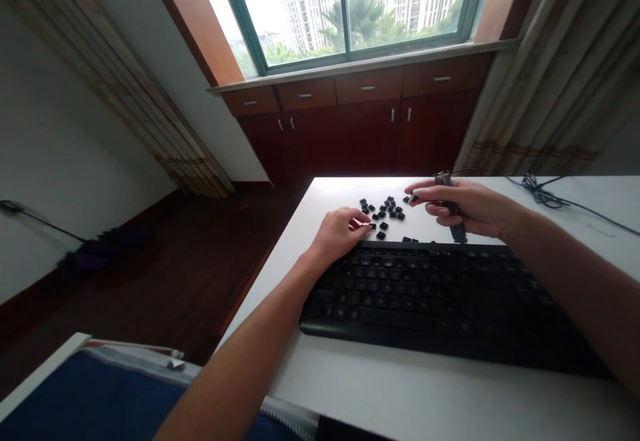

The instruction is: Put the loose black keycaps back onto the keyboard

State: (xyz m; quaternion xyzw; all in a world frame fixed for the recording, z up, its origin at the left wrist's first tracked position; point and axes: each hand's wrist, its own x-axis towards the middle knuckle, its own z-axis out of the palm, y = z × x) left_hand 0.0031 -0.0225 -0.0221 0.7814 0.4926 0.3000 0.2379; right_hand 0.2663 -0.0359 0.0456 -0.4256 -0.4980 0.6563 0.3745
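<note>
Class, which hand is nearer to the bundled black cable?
Right. The right hand is left of the bundled cable; the left hand is farther away, by small black pieces.

The edges crop 2 forearms (255, 347); the right hides some keyboard (390, 297).

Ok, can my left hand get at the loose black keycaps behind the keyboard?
Probably yes: your left hand is beside the black keycaps, fingertips at one, and nothing visible blocks the way; the keyboard lies nearer you.

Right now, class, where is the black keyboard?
In the head view, the keyboard lies lower right on the white table, nearer the camera than the small black pieces.
</note>
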